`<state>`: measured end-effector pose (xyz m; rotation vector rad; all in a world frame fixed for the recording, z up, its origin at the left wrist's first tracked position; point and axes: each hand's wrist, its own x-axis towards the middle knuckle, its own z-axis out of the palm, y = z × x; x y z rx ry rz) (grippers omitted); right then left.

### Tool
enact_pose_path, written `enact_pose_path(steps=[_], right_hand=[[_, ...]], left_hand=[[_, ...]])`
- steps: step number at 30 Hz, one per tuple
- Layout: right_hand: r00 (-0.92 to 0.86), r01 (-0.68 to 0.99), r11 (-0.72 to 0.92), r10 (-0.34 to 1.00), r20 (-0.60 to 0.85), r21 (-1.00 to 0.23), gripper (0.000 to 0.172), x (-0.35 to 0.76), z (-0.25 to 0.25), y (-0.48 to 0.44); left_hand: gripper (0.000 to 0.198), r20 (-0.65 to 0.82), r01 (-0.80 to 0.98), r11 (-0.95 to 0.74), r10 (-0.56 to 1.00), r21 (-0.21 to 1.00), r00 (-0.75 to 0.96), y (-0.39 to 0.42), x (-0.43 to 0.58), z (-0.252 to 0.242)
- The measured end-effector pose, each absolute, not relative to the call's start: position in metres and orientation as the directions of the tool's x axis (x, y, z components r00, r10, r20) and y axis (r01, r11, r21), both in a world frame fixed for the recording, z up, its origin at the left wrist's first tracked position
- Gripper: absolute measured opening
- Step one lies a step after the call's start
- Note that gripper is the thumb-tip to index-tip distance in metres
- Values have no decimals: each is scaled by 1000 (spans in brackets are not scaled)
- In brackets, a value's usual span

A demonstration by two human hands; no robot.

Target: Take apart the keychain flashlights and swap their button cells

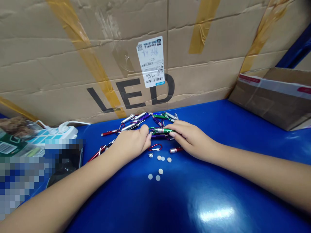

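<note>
My left hand (136, 139) is closed at the carabiner end of a green penlight (163, 130), its fingertips pinching there. The other end of the green penlight is between the thumb and fingers of my right hand (190, 137). A purple penlight (159, 137) lies just below it. Nearer me are a red carabiner (155, 148), a small silver piece (150, 155) and a red penlight (175, 150) partly under my right hand. Several small round discs (160, 171) lie on the blue table. Behind my hands is a loose pile of coloured penlights (136, 119).
A large cardboard box (116, 64) marked LED stands behind the blue table (136, 207). An open carton (272, 100) is at the right. A white power strip (58, 134), a dark tray-like object (70, 158) and a green plastic package (14, 142) are at the left.
</note>
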<state>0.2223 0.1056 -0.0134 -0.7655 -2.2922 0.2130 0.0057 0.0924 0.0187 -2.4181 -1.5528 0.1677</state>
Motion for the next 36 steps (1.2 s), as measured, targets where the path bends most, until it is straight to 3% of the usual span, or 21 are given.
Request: enact_pose_path(steps=[3, 7, 13, 20, 22, 24, 27, 33, 36], right_hand=[[-586, 467, 814, 577, 569, -345, 27, 221, -13, 104], [-614, 493, 820, 564, 552, -291, 28, 221, -13, 101], [-645, 525, 832, 527, 553, -181, 32, 221, -12, 97], [-708, 473, 880, 413, 572, -51, 31, 218, -14, 92], [-723, 461, 886, 407, 559, -50, 30, 219, -12, 92], [-689, 484, 865, 469, 553, -131, 29, 221, -11, 96], [-607, 521, 809, 576, 547, -272, 28, 225, -10, 103], [-508, 532, 706, 708, 491, -467, 21, 229, -12, 110], [-487, 511, 659, 751, 446, -552, 19, 227, -12, 108]], left_hand=[[31, 85, 859, -383, 897, -341, 433, 92, 6, 18], [30, 68, 884, -377, 910, -276, 409, 90, 6, 18], [24, 27, 949, -302, 952, -93, 305, 83, 14, 24], [25, 215, 905, -354, 927, 237, 306, 82, 12, 17], [26, 195, 881, -420, 903, 219, 382, 83, 9, 24], [25, 56, 875, -474, 880, 101, 471, 86, 3, 33], [26, -115, 887, -453, 889, -90, 442, 88, -7, 45], [28, -172, 870, -480, 872, -111, 459, 89, -13, 36], [29, -133, 838, -513, 858, -184, 496, 90, -12, 26]])
